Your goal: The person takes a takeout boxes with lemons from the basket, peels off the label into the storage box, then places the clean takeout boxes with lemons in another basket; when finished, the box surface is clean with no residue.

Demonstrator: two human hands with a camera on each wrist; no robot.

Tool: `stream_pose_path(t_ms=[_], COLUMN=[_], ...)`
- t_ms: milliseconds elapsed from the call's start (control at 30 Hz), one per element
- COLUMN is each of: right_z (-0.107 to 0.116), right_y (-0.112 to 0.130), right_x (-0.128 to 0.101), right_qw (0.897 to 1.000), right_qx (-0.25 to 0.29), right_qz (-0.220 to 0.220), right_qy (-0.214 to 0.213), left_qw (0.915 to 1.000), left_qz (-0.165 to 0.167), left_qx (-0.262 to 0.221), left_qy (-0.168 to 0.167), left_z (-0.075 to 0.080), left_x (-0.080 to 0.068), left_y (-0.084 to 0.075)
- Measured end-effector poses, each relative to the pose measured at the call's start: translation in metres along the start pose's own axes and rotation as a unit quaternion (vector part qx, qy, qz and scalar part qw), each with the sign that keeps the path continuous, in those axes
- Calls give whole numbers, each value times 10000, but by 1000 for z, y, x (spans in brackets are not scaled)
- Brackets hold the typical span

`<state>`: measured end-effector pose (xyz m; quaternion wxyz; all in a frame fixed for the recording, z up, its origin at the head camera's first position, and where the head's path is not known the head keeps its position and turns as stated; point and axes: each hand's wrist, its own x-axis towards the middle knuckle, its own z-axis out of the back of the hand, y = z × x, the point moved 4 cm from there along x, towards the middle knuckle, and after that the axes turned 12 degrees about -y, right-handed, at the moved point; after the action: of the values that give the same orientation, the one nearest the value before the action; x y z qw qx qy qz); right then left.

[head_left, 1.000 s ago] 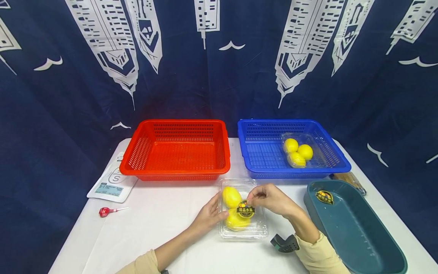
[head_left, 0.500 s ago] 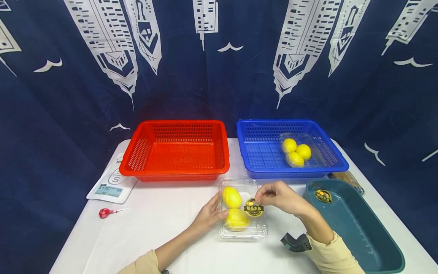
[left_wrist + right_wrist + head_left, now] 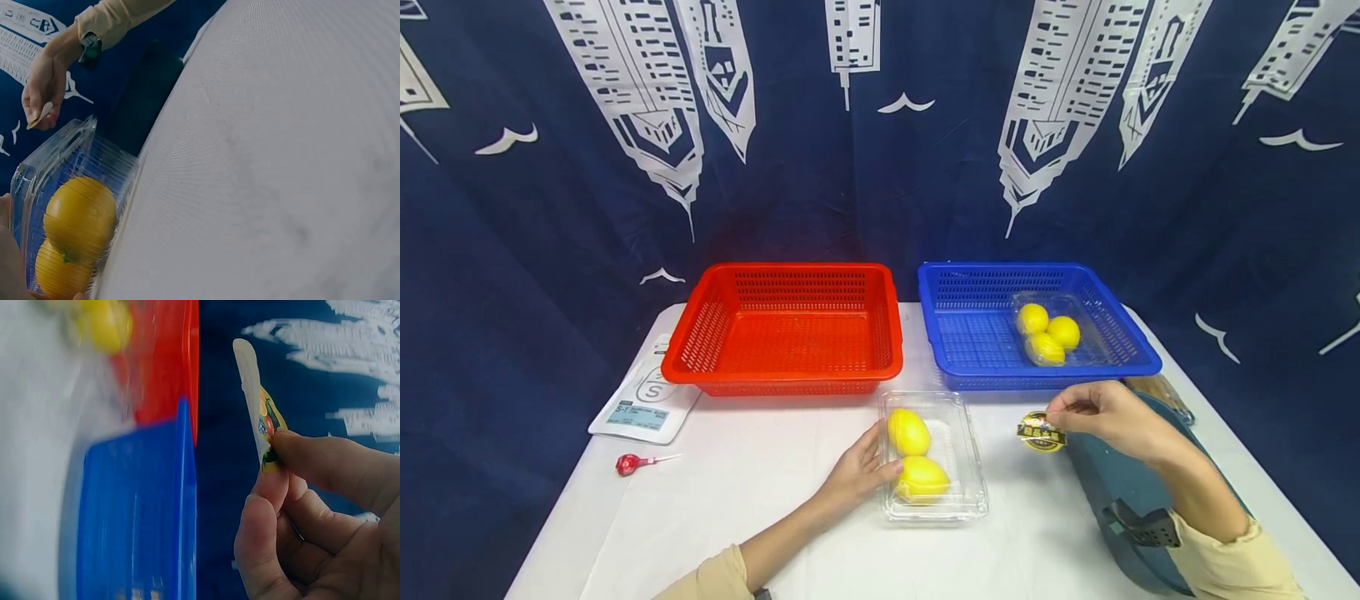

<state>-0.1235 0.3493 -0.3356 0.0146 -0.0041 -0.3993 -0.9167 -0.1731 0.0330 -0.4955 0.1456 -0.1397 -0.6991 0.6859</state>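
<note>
A clear plastic clamshell box (image 3: 962,450) with two lemons (image 3: 922,477) inside lies at the middle front of the table. At its left side my left hand (image 3: 856,471) holds it, thumb over the top edge and fingers along the side. In the left wrist view the lemons (image 3: 80,215) show through the ribbed wall. My right hand (image 3: 1112,418) pinches a black-and-gold fruit sticker (image 3: 1042,432) between thumb and fingers, above the table right of the box. In the right wrist view the sticker (image 3: 269,422) appears nearly edge-on, its pale side bent away.
A red basket (image 3: 805,387) and a blue basket (image 3: 970,382) stand behind; the blue one bears another clear box with three lemons (image 3: 1064,332). A teal tub (image 3: 1097,492) sits under my right arm. At left lie a white pouch (image 3: 655,392) and a red lollipop (image 3: 628,464).
My right hand has moved right, carrying the sticker from over the box to beside the teal tub. The sticker in the tub is now hidden. My left hand and the box stay put.
</note>
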Motion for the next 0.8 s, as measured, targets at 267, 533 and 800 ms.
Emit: stream_pose_path(t_ms=[267,533,800], right_z=[53,59,44], right_y=[-35,-79,-117], right_x=[-12,-15,-10], right_qw=[9950,9885,9854], right_qx=[-901,-1170,-1421], right_qz=[-363,-892,-918], right_qy=[-213,352,207], left_qw=[10000,9999,10000], left_qz=[53,-90,21], left_qx=[9,36,31], left_qy=[25,30,30], left_z=[0,0,0], left_x=[2,2,0], left_y=[-1,-2,-1])
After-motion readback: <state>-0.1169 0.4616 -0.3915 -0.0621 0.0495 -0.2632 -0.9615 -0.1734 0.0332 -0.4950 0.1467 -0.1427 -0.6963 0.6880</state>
